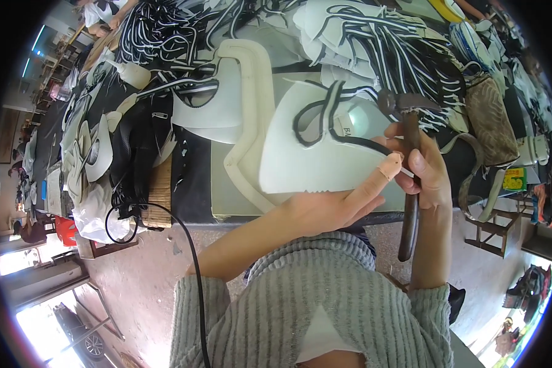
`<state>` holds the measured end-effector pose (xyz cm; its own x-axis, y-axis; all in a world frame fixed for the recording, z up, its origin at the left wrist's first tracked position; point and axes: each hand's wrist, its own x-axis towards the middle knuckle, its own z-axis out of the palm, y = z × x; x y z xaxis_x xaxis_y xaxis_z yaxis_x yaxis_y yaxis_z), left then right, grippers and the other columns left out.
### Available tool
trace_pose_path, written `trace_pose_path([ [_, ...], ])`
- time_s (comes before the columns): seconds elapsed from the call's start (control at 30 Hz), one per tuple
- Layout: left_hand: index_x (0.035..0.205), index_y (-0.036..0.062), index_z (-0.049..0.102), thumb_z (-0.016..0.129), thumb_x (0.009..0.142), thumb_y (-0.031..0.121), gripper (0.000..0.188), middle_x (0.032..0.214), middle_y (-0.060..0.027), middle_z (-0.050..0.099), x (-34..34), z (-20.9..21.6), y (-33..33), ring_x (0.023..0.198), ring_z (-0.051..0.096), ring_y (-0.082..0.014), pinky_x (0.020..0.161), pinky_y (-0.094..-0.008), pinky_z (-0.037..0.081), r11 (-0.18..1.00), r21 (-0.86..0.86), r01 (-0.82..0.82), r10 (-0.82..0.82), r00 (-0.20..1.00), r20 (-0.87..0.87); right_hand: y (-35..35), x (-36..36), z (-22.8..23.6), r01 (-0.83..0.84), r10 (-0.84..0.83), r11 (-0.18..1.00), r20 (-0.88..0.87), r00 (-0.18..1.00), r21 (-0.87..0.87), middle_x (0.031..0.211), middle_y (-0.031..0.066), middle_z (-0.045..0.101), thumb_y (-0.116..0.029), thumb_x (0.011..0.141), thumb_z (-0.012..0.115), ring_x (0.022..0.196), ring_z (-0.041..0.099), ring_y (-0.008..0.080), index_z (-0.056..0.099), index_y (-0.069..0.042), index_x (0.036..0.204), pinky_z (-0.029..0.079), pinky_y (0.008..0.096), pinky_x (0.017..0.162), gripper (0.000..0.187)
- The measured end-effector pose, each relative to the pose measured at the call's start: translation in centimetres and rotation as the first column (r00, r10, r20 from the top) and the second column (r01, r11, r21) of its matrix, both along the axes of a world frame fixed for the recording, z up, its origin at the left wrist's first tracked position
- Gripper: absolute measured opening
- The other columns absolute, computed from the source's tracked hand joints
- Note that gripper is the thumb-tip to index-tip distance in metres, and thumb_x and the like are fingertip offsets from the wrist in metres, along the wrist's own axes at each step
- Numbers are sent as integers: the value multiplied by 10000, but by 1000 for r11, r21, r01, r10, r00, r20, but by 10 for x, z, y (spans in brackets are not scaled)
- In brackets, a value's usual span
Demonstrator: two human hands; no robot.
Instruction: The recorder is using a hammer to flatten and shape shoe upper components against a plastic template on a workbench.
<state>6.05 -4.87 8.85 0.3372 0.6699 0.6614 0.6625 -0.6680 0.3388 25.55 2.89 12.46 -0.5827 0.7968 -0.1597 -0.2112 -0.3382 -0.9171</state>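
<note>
A: Head view. Hands?

B: Right hand [429, 168] wraps the hammer [410, 221] handle, head end pointing far. Left hand [328, 211]: index straight, taped tip at the right end of the black-and-white strap [357, 143], other fingers loosely bent. Can't tell whether it pinches the strap; fingers overlap there.

A: Strap position?

B: Looped over the white panel [291, 162], tail running right and near to the fingertips.

A: Doing it well?

B: My read: strap being set on the panel. Keep the tail flat, no twist, no kinks round the curve. Fingertips clear of the hammer face. Light taps, panel looks thin; keep it fully backed.

A: Surface, room?

B: Panel on a pale board [224, 199], board on a dark table [194, 196]. Cream angled strip [249, 92] just left, strap heap [405, 67] far right. Pinkish floor [150, 257] near, wooden stool [495, 230] right, car [83, 331] near left.
</note>
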Motion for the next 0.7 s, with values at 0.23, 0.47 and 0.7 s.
trace_pose_path([
  [0.23,1342,35,504,620,904,341,547,1270,-129,598,-19,-25,-20,1152,607,-302,926,-414,514,970,174,168,-95,925,-367,2,-13,-2,-197,213,973,149,965,-117,816,10,638,-146,755,850,556,482,25,573,-6,1109,320,169,439,471],
  [0.47,1247,134,640,597,919,208,339,1196,-121,656,-39,-47,-25,1120,629,-278,977,-386,497,807,-466,364,-302,931,204,5,6,18,-144,125,987,217,968,74,775,26,593,-21,710,801,611,519,70,582,16,1047,373,202,518,403],
  [0.7,1333,-9,522,394,969,666,777,1092,-199,695,-89,-11,33,950,693,-252,791,-366,580,328,-192,925,221,123,967,19,-9,43,-460,439,872,149,886,166,837,37,566,-54,754,775,712,512,70,565,27,1095,411,188,612,408],
])
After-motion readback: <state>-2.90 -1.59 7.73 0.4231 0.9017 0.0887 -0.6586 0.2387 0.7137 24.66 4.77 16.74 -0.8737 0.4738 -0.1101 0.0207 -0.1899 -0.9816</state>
